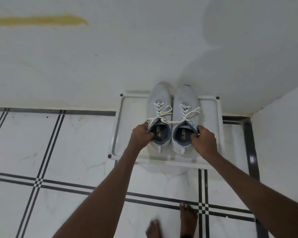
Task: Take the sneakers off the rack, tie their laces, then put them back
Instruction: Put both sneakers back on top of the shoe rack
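A: Sneakers point(172, 117), two of them, stand side by side on the top shelf of the white rack point(118, 131), toes toward the wall point(110, 57). How are the hands now?

B: The left hand point(141, 136) is closed on the collar of the left sneaker point(159, 115); the fingertips go inside the opening and the rest of the hand presses from outside. The right hand point(203, 140) grips the collar of the right sneaker point(186, 115) in the same way. So each hand holds one shoe.

A: And the laces point(172, 121)?

B: They are loose, not tied. One white strand lies across from one sneaker to the other, so I think the two can pull on each other.

A: What is the good way to do this step, in your opinion?

B: I judge this is the lifting from the rack. It is better to raise both shoes together and level, keeping them close, so the crossing strand does not become tight. Also watch that no loose end catches on the raised edge of the shelf. A firm pinch on the collar is enough, because such shoes are probably light.

A: Please count for me.

B: Two sneakers, two hands, one rack. Two bare feet point(187, 219) stand on the tiled floor point(58, 152) below. I see no other shoes.
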{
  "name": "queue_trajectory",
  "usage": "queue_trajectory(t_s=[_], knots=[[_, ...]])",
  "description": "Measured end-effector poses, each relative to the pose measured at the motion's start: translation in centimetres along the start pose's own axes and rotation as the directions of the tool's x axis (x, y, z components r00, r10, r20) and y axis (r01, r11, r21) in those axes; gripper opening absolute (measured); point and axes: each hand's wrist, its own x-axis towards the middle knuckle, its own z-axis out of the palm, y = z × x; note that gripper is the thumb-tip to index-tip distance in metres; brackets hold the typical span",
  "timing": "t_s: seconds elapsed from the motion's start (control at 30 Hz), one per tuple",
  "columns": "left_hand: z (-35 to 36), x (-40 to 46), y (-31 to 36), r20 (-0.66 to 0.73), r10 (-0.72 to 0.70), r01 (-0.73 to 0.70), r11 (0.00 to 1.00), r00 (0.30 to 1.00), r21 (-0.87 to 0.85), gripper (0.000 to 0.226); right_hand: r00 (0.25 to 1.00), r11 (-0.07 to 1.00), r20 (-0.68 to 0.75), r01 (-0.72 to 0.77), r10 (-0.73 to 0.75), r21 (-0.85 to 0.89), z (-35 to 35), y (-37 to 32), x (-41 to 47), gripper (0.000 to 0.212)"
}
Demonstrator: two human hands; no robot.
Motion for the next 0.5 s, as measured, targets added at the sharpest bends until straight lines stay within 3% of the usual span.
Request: queue_trajectory(t_s=[0.37, 0.5], knots=[[1.2, 1.3, -3.3, 0.083, -0.033, 0.028, 0.998, 0.996, 0.06, 0.04, 1.0, 1.0, 0.024, -0.004, 0.004, -0.014, 3.7, 1.6, -0.1, 0.014], [0.9, 0.7, -3.8, 0.113, -0.044, 0.032, 0.994, 0.993, 0.101, 0.036, 0.998, 1.0, 0.059, -0.022, 0.024, -0.022, 3.7, 1.6, -1.1, 0.014]])
